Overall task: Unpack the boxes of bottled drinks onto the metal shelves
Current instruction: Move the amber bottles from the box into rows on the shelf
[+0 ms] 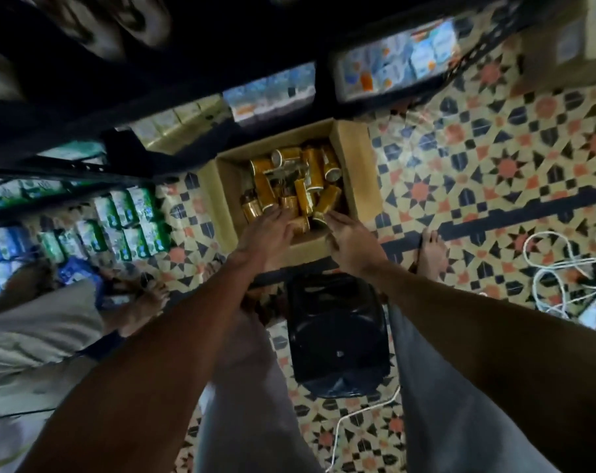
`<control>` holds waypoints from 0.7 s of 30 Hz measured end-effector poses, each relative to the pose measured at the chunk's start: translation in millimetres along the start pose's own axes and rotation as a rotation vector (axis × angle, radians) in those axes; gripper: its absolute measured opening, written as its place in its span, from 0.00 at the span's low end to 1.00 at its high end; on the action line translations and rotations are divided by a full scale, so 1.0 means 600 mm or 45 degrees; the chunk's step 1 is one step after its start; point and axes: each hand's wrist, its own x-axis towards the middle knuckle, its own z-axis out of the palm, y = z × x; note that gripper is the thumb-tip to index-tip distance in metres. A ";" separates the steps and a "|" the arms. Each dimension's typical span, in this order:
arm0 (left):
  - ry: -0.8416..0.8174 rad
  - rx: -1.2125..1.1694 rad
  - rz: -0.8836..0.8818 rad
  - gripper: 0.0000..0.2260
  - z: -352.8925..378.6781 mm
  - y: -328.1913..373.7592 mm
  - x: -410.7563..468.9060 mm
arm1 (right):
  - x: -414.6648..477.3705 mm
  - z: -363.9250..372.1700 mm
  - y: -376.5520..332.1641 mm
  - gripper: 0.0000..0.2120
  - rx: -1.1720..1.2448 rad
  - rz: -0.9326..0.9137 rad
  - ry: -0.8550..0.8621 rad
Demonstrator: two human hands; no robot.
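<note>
An open cardboard box [356, 155] sits on the patterned floor below me, holding several golden-labelled drink bottles [305, 196] lying loose at odd angles. Both my hands reach down into its near side. My left hand [267, 230] lies over the bottles at the near left, fingers extended and touching them. My right hand [349, 237] rests at the box's near edge, its fingers stretched towards a bottle. Whether either hand grips a bottle is hidden by the hands themselves. Dark metal shelves [187, 83] rise behind the box.
Shelves at the left and back hold green packs [132, 213] and blue-white packs [399, 66]. A black speaker [337, 332] stands between my legs. White cables [563, 268] lie on the floor at the right. Another person [51, 336] crouches at the left.
</note>
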 end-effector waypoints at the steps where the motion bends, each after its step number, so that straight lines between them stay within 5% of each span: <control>1: 0.000 -0.008 -0.017 0.19 0.013 -0.008 0.013 | 0.012 0.014 0.013 0.23 0.009 0.017 -0.023; 11: -0.114 -0.231 -0.340 0.18 0.109 -0.106 0.106 | 0.135 0.082 0.079 0.13 0.172 0.190 -0.097; 17: -0.153 -0.255 -0.402 0.18 0.159 -0.169 0.168 | 0.248 0.114 0.107 0.18 0.413 0.360 0.055; 21: -0.264 -0.141 -0.344 0.22 0.208 -0.206 0.188 | 0.318 0.139 0.125 0.20 0.315 0.458 0.155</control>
